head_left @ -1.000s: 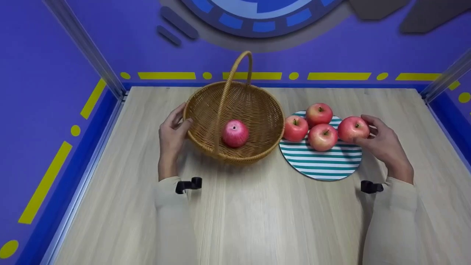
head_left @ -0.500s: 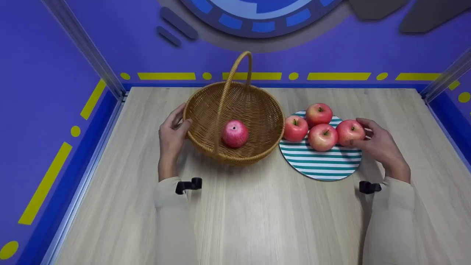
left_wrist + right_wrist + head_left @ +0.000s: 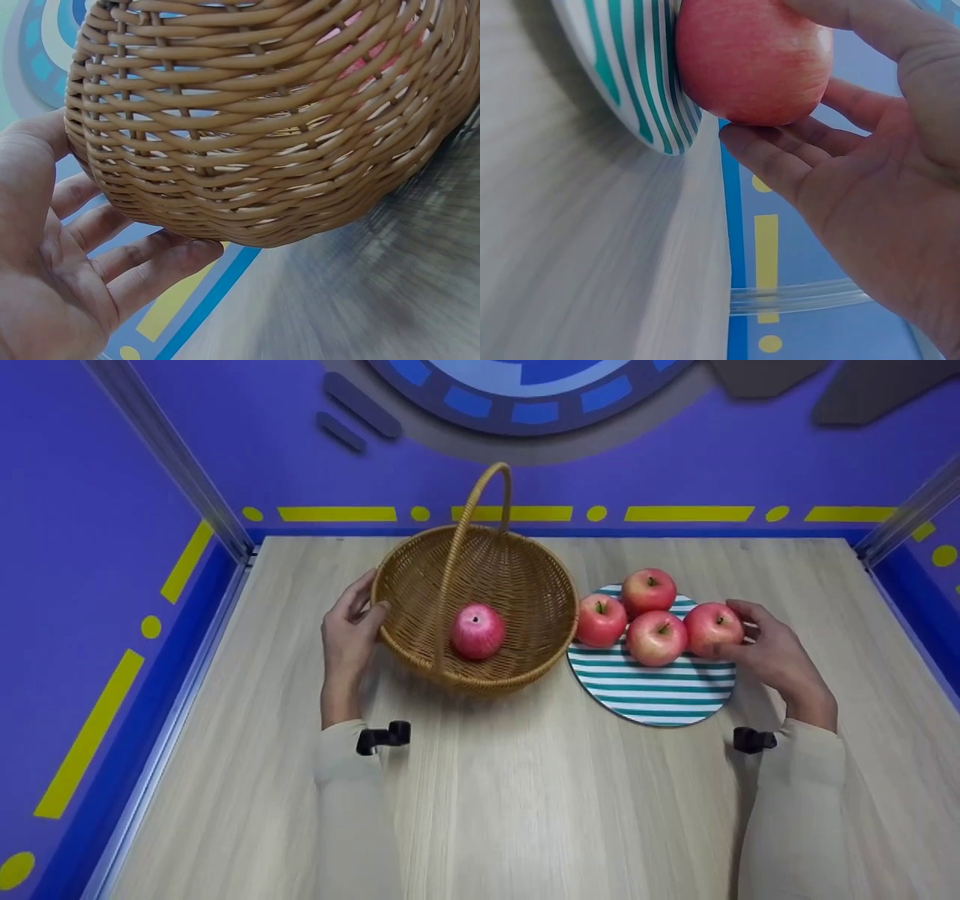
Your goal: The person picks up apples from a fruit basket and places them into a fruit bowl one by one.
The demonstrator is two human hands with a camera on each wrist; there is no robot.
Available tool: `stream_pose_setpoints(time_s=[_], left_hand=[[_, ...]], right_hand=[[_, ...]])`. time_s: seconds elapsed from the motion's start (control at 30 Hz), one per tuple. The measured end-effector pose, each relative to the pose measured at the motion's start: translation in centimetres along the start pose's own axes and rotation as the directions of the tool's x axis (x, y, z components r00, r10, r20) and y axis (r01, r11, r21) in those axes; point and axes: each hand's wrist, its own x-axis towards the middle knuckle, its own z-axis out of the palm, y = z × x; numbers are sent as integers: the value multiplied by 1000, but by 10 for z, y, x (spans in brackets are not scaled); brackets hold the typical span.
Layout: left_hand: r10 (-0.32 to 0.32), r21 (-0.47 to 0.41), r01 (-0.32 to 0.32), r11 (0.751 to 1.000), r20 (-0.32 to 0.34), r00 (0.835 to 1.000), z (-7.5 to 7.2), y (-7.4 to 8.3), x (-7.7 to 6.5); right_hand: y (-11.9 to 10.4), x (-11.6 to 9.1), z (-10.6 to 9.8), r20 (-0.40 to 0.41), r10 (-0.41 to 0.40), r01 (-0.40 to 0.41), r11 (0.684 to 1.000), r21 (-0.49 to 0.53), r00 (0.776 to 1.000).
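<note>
My left hand (image 3: pixel 349 637) holds the left rim of a brown wicker basket (image 3: pixel 517 570), thumb over the rim and fingers along the outer weave (image 3: pixel 225 172). Inside the basket lies a round pink-red fruit (image 3: pixel 478 639) with pale streaks around a small dark spot. To its right, several red apples (image 3: pixel 656 639) sit close together on a round green-and-white striped mat (image 3: pixel 660 705). At the mat's right side my right hand (image 3: pixel 780 656) grips the rightmost apple (image 3: pixel 754 67) between thumb and fingers, and in the right wrist view that apple is against the striped surface.
The arched basket handle (image 3: pixel 457 547) rises over the basket's opening. Blue-purple panels (image 3: pixel 675 472) with yellow marks enclose the light wood table (image 3: pixel 540 795) at the back and sides. Each wrist carries a small black camera mount (image 3: pixel 382 737).
My right hand has moved slightly left with its apple, bringing it against the neighbouring apple on the mat. The left hand and the basket have stayed in place.
</note>
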Motion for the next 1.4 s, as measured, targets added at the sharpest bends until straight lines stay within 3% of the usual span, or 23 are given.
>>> stream_pose_setpoints(time_s=[0.43, 0.9, 1.2, 1.4], left_hand=[[-11, 9, 11, 1000, -1, 1000, 0, 2, -1], [-8, 6, 8, 1000, 6, 1000, -1, 1, -1], [-14, -8, 14, 1000, 4, 1000, -1, 0, 0], [-21, -15, 22, 1000, 4, 1000, -1, 1, 1]], right_hand=[[-3, -1, 1, 10, -12, 12, 1000, 27, 1000], [-7, 1, 2, -94, 27, -24, 999, 33, 995], [-17, -5, -3, -160, -21, 29, 998, 51, 987], [-24, -11, -2, -223, -101, 110, 994, 26, 970]])
